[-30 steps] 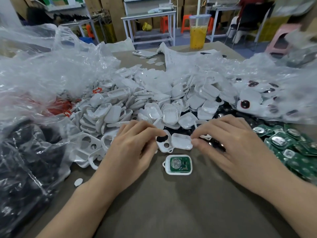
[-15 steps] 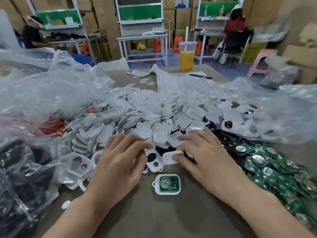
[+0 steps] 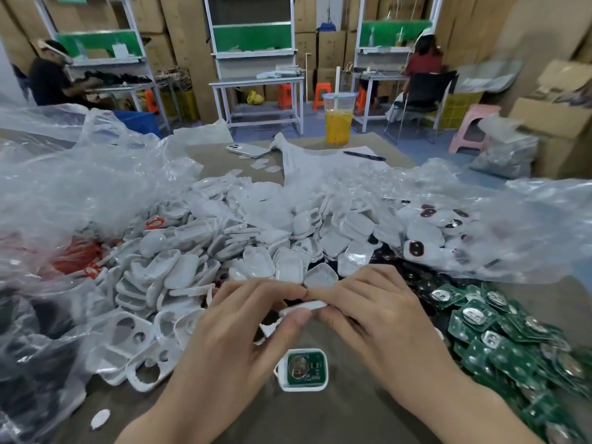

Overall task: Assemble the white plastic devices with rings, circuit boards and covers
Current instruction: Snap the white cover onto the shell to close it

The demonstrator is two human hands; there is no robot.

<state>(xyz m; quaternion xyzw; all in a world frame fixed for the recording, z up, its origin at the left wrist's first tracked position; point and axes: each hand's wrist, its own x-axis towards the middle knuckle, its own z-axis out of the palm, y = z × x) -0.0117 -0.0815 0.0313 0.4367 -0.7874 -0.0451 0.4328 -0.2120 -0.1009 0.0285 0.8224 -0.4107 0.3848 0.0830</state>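
Observation:
My left hand (image 3: 243,328) and my right hand (image 3: 374,318) meet over the table's near middle, both pinching a thin white cover (image 3: 304,305) held edge-on between thumbs and fingertips. Just below them lies a white device shell with a green circuit board (image 3: 302,370) seated in it. A big heap of white covers (image 3: 256,245) spreads behind the hands. White shells with holes (image 3: 134,344) lie to the left. Loose green circuit boards (image 3: 499,334) pile up on the right.
Crumpled clear plastic bags (image 3: 80,193) bulge at left and right, the right one holding finished white devices (image 3: 426,232). A cup of orange drink (image 3: 338,120), a phone (image 3: 248,149) and a pen (image 3: 365,155) sit at the table's far end. People work at benches behind.
Both hands have lifted the white cover off the table and now hold it together edge-on. The camera tilted upward, showing more of the room.

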